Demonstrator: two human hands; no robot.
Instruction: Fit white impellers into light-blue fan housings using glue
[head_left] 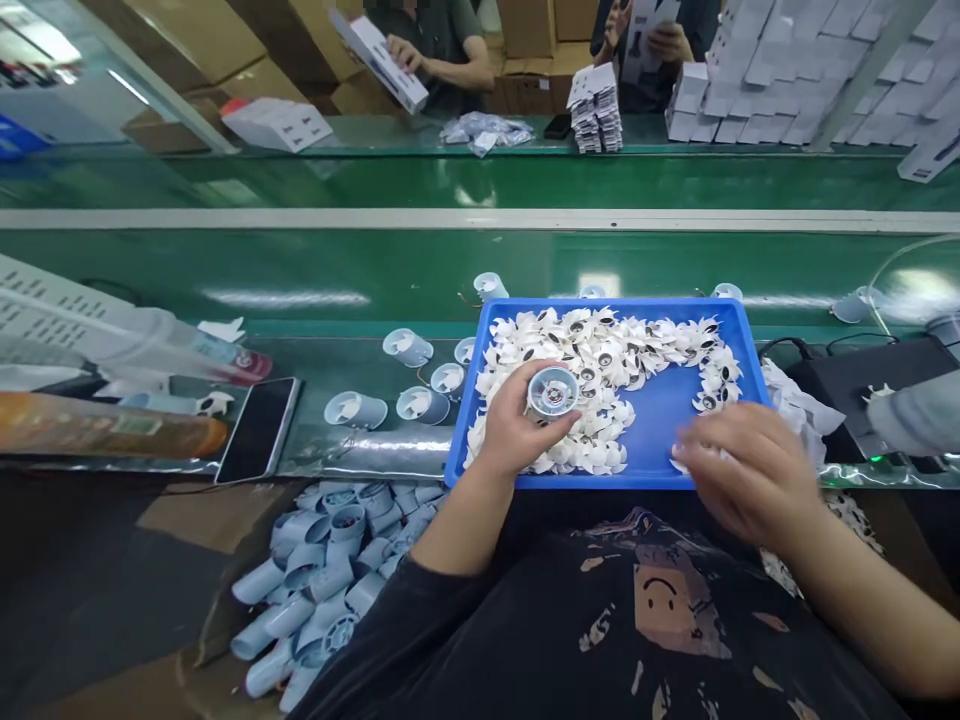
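My left hand [517,420] is wrapped round a light blue cylindrical motor housing [553,391], its round open end facing up with the motor parts showing inside. It is held over a blue tray [459,440] heaped with white fan impellers [577,330]. At the tray's front right, my right hand [750,470] is blurred, its fingers pinched together. Bits of a white fan impeller [679,462] show at those fingertips, mostly hidden by the hand. Left of the tray stand several blue housings [355,410] with white impellers in their ends.
A box of loose blue housings [322,570] sits below the bench at left. A phone [259,430] and an orange-capped bottle [112,425] lie left; a black device [862,385] stands right. Across the green conveyor [300,260], two people handle white boxes [386,62].
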